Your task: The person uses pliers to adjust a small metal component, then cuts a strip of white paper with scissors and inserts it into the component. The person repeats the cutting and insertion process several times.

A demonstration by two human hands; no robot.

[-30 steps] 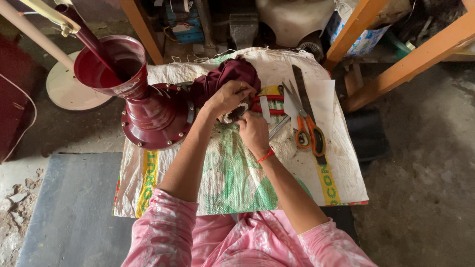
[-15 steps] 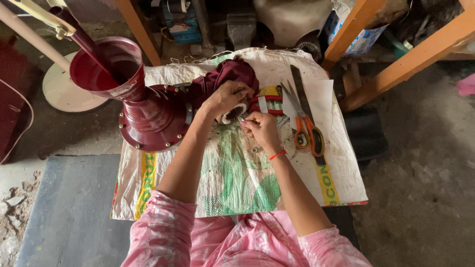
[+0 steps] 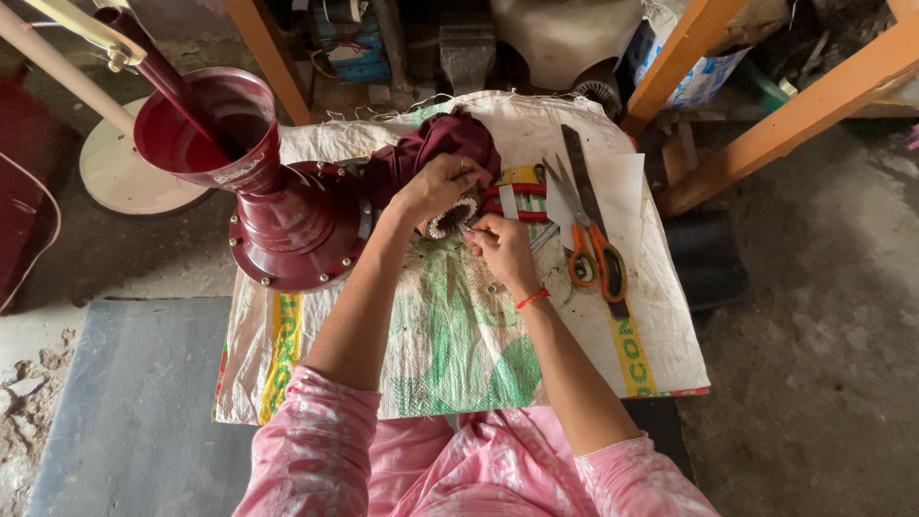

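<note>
Left hand (image 3: 436,187) grips one motor winding (image 3: 452,215); right hand (image 3: 503,251) touching.

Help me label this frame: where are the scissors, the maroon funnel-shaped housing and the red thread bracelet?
scissors (image 3: 595,260): head view, on an orange handle loop.
maroon funnel-shaped housing (image 3: 287,215): head view, on its neck.
red thread bracelet (image 3: 532,298): head view, on the right wrist.

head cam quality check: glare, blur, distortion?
Head view: soft, even daylight with no hard shadows; faint sheen on the maroon funnel; left hand, right hand and orange-handled scissors are sharp; wide-angle bending tilts the orange wooden beams near the edges.
</note>
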